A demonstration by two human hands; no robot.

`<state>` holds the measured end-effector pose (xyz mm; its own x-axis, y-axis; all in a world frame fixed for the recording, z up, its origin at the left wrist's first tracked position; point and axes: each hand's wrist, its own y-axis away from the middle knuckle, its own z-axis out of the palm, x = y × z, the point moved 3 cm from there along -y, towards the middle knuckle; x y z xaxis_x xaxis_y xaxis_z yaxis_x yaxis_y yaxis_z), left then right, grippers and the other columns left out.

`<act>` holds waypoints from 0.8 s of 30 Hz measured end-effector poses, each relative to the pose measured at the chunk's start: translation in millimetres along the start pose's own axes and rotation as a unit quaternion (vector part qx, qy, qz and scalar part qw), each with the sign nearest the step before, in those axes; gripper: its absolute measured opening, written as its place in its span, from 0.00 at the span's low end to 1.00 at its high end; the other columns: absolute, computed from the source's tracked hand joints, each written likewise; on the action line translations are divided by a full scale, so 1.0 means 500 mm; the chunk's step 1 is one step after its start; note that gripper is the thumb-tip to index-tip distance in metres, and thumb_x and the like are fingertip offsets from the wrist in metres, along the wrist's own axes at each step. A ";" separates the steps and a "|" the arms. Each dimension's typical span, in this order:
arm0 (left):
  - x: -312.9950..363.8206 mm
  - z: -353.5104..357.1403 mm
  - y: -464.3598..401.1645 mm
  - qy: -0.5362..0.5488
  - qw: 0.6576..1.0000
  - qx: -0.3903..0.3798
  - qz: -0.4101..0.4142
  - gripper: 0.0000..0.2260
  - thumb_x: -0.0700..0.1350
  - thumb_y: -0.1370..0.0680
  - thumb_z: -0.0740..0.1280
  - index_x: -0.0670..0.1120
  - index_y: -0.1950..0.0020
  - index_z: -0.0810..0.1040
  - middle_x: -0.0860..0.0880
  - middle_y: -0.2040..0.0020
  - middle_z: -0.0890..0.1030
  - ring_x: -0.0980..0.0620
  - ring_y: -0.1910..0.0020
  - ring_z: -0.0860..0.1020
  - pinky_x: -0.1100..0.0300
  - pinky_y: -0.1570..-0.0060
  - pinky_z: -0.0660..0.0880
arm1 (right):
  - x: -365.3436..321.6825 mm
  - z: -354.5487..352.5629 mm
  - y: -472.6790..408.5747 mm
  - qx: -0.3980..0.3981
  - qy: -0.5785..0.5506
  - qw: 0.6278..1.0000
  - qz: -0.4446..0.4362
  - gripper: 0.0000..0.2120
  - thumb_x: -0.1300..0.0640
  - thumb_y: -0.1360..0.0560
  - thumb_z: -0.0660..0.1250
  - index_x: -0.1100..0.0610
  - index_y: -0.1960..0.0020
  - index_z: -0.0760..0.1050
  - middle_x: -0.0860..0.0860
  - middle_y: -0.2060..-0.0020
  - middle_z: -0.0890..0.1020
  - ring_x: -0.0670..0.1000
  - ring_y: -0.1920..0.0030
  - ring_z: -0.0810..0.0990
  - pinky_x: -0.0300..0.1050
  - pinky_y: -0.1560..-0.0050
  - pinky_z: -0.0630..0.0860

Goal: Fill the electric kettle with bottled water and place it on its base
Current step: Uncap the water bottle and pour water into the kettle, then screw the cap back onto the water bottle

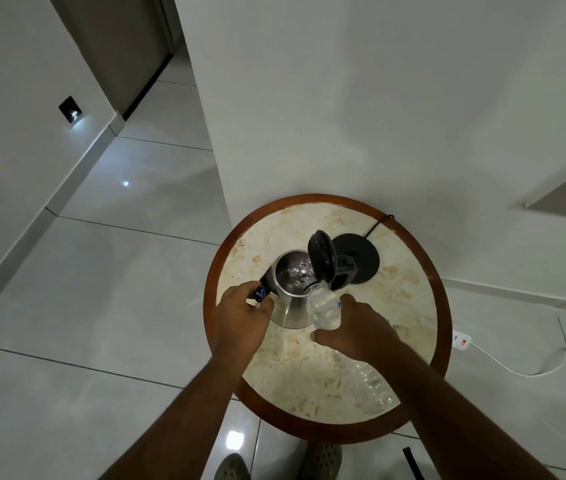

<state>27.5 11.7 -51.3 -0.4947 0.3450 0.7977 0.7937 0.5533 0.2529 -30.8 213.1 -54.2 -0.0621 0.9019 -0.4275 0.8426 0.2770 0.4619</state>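
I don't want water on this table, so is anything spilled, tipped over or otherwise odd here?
No spill shows. One plastic bottle lies on its side on the table, apparently empty. The kettle stands upright, off its base, lid open.

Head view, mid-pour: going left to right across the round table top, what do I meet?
Left hand on a small dark object → steel kettle → its raised lid → black base. Tilted bottle and right hand overlap these, so omitted.

round marble-topped table (409, 299), white power strip (461, 341) on tiled floor (108, 306)
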 end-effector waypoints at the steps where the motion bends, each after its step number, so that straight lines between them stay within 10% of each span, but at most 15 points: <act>1: 0.000 0.004 0.001 0.001 1.000 -0.005 -0.001 0.17 0.53 0.27 0.71 0.50 0.40 0.80 0.50 0.43 0.82 0.49 0.48 0.80 0.53 0.45 0.79 | 0.002 0.003 0.001 0.002 -0.005 1.000 0.001 0.38 0.34 0.39 0.71 0.56 0.39 0.66 0.51 0.47 0.78 0.49 0.54 0.76 0.44 0.57 0.72; 24: 0.169 0.176 0.087 -0.075 0.939 -0.219 0.253 0.20 0.53 0.27 0.72 0.50 0.37 0.79 0.57 0.45 0.75 0.62 0.53 0.77 0.78 0.52 0.72 | 0.148 0.029 0.052 0.110 -0.223 0.968 -0.025 0.30 0.42 0.37 0.74 0.43 0.39 0.65 0.38 0.50 0.74 0.40 0.52 0.75 0.30 0.53 0.67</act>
<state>-10.9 131.5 -21.2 -0.0338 0.6014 0.7982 0.9940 -0.0631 0.0897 -5.8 282.4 -85.1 0.0910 0.6426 -0.7608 0.9409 0.1948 0.2771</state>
